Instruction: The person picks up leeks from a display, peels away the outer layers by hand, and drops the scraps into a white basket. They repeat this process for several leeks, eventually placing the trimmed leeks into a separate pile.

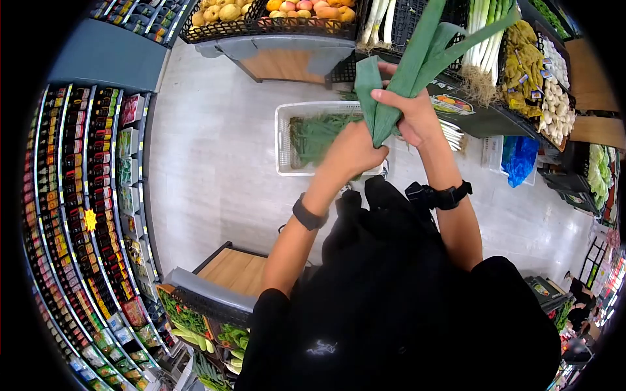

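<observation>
A leek [412,68] with broad green leaves is held up in front of me, its leaf tips pointing away to the upper right. My right hand [412,111] is wrapped round the leaves, thumb across the front. Lower down, my left hand [357,151] is closed at the point where the leaves come together; it is slightly blurred and hides what lies beneath it. Below both hands a white plastic crate [280,140] stands on the floor with green leaves [319,133] in it. White stalks [451,135] lie to the right of the crate.
Ahead stand displays with fruit [306,10], long leeks or scallions [482,45] and garlic [554,111]. A blue plastic bag [520,159] is at the right. Bottle shelves [72,163] line the left, and a vegetable stand [202,319] is at lower left.
</observation>
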Tool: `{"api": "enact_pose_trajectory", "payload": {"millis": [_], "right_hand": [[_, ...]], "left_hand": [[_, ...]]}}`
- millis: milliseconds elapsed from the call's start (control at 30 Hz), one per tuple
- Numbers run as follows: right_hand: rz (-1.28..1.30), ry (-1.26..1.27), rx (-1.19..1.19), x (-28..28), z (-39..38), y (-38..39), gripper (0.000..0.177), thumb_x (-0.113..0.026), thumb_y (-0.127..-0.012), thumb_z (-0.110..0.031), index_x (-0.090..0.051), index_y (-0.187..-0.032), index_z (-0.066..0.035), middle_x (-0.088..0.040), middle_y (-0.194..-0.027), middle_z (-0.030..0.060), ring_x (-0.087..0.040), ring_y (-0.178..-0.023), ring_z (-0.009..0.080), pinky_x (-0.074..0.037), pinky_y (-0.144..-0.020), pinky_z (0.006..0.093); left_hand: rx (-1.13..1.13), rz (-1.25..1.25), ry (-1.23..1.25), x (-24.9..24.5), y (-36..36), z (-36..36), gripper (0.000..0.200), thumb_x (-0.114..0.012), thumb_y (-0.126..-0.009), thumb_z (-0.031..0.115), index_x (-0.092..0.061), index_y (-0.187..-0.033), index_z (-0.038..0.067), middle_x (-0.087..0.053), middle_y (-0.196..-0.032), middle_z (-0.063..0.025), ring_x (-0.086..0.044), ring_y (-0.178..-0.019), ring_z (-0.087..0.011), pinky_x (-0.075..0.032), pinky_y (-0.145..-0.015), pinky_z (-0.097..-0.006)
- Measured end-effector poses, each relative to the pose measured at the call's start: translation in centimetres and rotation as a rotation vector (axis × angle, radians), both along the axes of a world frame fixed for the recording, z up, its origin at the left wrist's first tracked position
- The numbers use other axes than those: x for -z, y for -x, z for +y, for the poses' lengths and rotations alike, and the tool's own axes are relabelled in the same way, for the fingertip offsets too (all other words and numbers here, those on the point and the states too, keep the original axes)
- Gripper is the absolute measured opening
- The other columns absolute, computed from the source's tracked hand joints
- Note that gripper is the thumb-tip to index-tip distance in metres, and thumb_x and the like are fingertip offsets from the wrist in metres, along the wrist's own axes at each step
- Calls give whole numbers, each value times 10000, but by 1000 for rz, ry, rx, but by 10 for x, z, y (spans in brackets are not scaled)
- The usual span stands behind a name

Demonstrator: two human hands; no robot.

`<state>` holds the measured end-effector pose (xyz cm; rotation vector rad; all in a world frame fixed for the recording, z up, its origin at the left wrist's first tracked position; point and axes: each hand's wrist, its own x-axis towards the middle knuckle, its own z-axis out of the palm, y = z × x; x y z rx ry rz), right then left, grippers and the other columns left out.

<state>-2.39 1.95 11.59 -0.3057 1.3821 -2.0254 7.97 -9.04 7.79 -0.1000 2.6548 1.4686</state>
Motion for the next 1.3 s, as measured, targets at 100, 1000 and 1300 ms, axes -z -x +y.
{"api": "enact_pose_trajectory", "payload": {"millis": [100,1000,1300], "right_hand": [[-22,-63,4,14,-4,1,562,-736,-781,-18,-490,-1281,55,-639,-1063,126,-643,-953,210,-544,-843,346],[-527,-18,-15,29,-54,-15,431,-560,-966,-428,-396,-692,-139,-273,-497,-62,-270,-403,79,-261,-395,254],[-314,-455,-167,112,-153,-27,433,-566,-966,-387,-455,-713,-54,-339,-541,-18,-298,-435,112,-276,-414,304]], "left_hand": [[-112,-1,80,-6,-5,6,237,-625,-734,124,-606,-926,-15,-639,-826,-260,-606,-812,-451,-487,-733,-496],[-78,-51,444,-1,-32,-19,226,-587,-896,242,-631,-847,26,-649,-749,-224,-644,-744,-409,-501,-670,-500],[-121,-60,855,37,-52,-72,166,-581,-796,133,-655,-680,38,-663,-693,-183,-682,-636,-352,-543,-568,-436]]}}
